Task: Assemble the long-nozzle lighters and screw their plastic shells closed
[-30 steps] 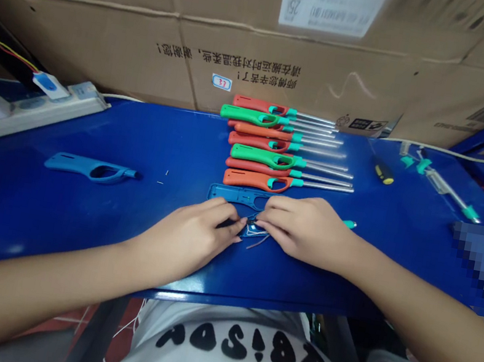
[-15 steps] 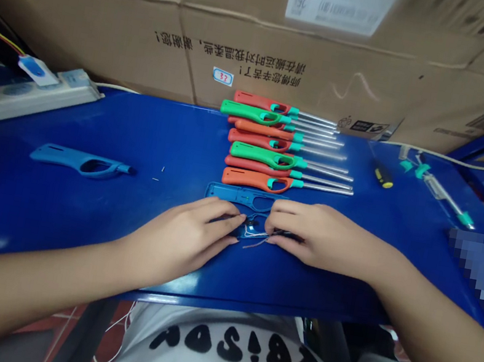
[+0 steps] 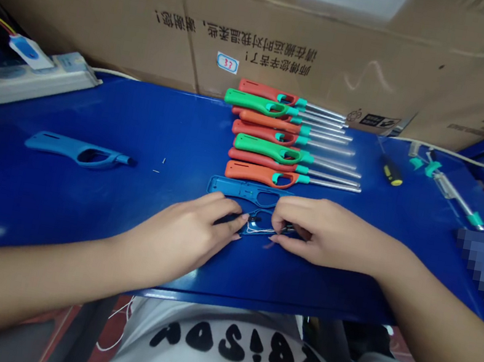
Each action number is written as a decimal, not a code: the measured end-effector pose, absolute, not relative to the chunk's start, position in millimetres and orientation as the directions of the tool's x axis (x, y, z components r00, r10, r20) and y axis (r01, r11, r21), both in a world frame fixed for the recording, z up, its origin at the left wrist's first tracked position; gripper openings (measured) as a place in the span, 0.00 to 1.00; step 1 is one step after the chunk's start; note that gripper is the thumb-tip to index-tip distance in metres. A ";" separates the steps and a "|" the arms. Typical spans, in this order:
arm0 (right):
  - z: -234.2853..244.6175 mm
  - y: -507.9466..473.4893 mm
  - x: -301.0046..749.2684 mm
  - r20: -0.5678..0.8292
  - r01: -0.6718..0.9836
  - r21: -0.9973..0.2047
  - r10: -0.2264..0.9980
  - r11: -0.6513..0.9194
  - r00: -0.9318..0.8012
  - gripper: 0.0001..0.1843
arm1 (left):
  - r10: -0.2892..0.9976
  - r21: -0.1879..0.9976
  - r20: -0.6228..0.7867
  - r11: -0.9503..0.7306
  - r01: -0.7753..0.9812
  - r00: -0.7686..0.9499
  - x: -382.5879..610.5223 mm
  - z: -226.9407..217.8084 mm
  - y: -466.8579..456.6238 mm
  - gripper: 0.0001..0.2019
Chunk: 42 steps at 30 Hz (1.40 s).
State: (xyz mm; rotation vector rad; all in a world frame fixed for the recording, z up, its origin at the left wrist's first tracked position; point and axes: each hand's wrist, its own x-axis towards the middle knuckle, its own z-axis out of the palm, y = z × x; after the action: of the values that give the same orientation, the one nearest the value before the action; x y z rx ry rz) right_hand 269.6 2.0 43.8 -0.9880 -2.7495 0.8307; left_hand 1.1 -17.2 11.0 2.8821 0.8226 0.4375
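Note:
Between my hands lies a blue lighter shell half [image 3: 264,215] with thin wires [image 3: 256,231] and small dark parts in it. My left hand [image 3: 203,227] grips its left end, fingertips pressed at the edge and covering much of it. My right hand [image 3: 302,226] pinches around the wires and a dark piece at the right end; the fingers partly hide what they hold. Just behind, a second blue shell half [image 3: 238,190] lies with its hollow side up. Off to the left rests a blue lighter handle [image 3: 74,149] without a metal tube.
Several red, orange and green lighters [image 3: 262,175] are stacked in a row at the back. Two small screws [image 3: 163,161] lie left of centre. A screwdriver [image 3: 392,172] and a bagged tube part [image 3: 454,196] are at right. A power strip [image 3: 70,66] sits at left, before a cardboard box [image 3: 112,14].
The camera view has shifted slightly. My right fingers have moved a little at the wires, and the loose wire end in front of them shows less. My left hand keeps its hold.

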 end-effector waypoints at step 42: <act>46.2 -7.0 269.0 -0.035 0.588 -0.349 0.617 0.729 -0.786 0.10 | 0.462 0.156 0.237 -0.886 0.436 0.855 -1.5 12.8 -12.2 0.17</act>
State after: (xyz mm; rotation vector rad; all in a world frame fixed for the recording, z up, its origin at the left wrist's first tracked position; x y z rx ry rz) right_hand 269.0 -7.0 46.2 -0.9932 -2.8432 0.5305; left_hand -1.5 -12.2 12.8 2.9319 0.7110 0.4108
